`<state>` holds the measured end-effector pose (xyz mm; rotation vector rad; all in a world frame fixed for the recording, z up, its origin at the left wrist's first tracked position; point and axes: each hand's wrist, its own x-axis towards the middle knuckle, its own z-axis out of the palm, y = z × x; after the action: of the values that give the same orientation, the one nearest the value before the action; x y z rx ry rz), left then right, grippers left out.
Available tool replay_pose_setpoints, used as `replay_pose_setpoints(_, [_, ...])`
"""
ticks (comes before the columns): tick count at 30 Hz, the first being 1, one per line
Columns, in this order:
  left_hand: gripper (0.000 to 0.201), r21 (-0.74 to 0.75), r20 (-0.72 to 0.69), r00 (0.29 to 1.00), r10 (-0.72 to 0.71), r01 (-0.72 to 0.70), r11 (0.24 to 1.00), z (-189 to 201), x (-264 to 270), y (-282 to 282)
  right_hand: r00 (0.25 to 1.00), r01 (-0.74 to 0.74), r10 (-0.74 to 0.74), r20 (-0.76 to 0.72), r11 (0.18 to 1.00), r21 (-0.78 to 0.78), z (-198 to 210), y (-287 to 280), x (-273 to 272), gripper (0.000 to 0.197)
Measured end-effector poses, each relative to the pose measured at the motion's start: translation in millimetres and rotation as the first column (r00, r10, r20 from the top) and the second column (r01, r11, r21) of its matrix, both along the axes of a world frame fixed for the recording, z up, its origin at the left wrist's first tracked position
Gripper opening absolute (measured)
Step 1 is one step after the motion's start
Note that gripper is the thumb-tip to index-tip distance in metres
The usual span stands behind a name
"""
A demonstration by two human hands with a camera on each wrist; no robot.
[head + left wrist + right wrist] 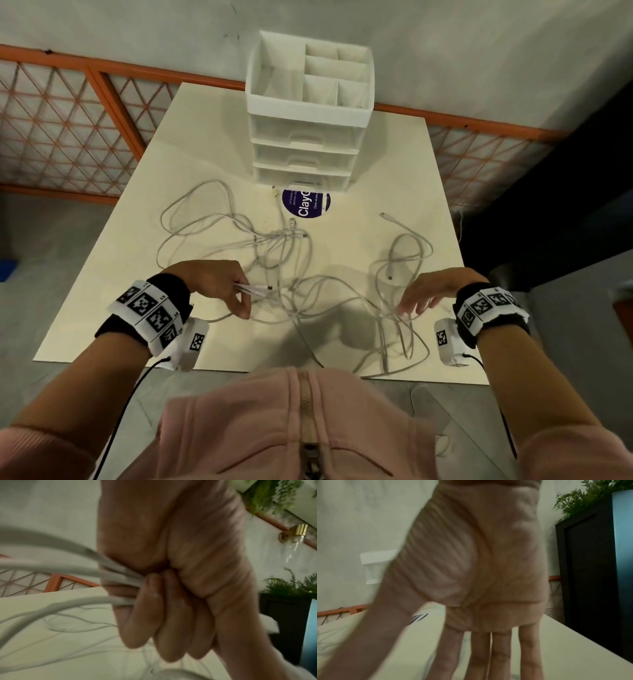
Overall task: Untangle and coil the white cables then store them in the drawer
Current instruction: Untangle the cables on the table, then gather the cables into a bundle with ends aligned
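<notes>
- The tabletop (394,164) carries the drawer unit (305,137) at its far edge, all three drawers closed.
- The white cables (284,260) sprawl tangled from the middle to the near edge, one loop cluster toward the right edge.
- The left hand (219,284) grips several strands near their plugs; tugging now would likely tighten knots or drag loops off the near edge.
- The right hand (428,291) hovers flat, fingers straight, holding nothing.
- How many cables there are is hard to tell; the round sticker (305,205) is partly hidden behind the unit.

Dim, soft shadows; wrist views blurred (wide-angle warp).
</notes>
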<state>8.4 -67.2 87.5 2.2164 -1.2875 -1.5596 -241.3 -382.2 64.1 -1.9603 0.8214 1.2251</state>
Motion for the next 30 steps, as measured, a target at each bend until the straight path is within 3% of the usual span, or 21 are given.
replay_pose_setpoints(2, [0.012, 0.059, 0.036, 0.998, -0.053, 0.050, 0.997, 3.1, -3.7, -3.0, 0.989, 0.105, -0.089, 0.122, 0.986, -0.132, -5.7, -6.9, 1.9, 0.026])
replay_pose_setpoints(5, [0.013, 0.074, 0.094, 0.994, -0.055, 0.048, 0.996, 2.5, -4.3, -5.7, 0.889, 0.305, -0.138, 0.436, 0.889, -0.340, -16.4, -22.4, 11.3, 0.025])
replay_pose_setpoints(8, [0.017, -0.034, 0.127, 0.991, 0.043, -0.039, 0.999, 2.7, -3.1, -7.8, 0.794, 0.457, -0.113, 0.597, 0.758, -0.464, -30.8, -29.6, 24.0, 0.020])
replay_pose_setpoints(10, [0.023, -0.121, 0.136, 0.978, 0.160, -0.144, 0.982, 3.5, -1.4, -10.5, 0.753, 0.503, -0.085, 0.652, 0.713, -0.489, -39.5, -31.8, 32.3, 0.019])
replay_pose_setpoints(13, [0.033, -0.239, 0.127, 0.949, 0.289, -0.253, 0.937, 7.2, -1.3, -16.1, 0.768, 0.471, -0.046, 0.639, 0.717, -0.514, -49.0, -36.9, 43.1, 0.034])
replay_pose_setpoints(17, [0.044, -0.324, -0.008, 0.906, 0.423, -0.403, 0.856, 14.6, -3.3, -27.1, 0.794, 0.466, -0.091, 0.601, 0.726, -0.506, -57.1, -46.4, 61.9, 0.043])
replay_pose_setpoints(22, [0.043, -0.395, -0.037, 0.908, 0.418, -0.398, 0.828, 20.2, -8.4, -41.0, 0.855, 0.424, -0.072, 0.514, 0.666, -0.614, -68.4, -48.4, 75.2, 0.030])
replay_pose_setpoints(26, [0.039, -0.420, -0.054, 0.917, 0.395, -0.380, 0.824, 20.4, -11.8, -49.4, 0.912, 0.275, 0.046, 0.409, 0.671, -0.689, -73.5, -48.7, 79.5, 0.030])
replay_pose_setpoints(30, [0.039, -0.427, -0.065, 0.925, 0.375, -0.365, 0.827, 18.0, -14.1, -58.6, 0.853, 0.303, 0.067, 0.518, 0.744, -0.595, -67.5, -41.9, 89.6, 0.027])
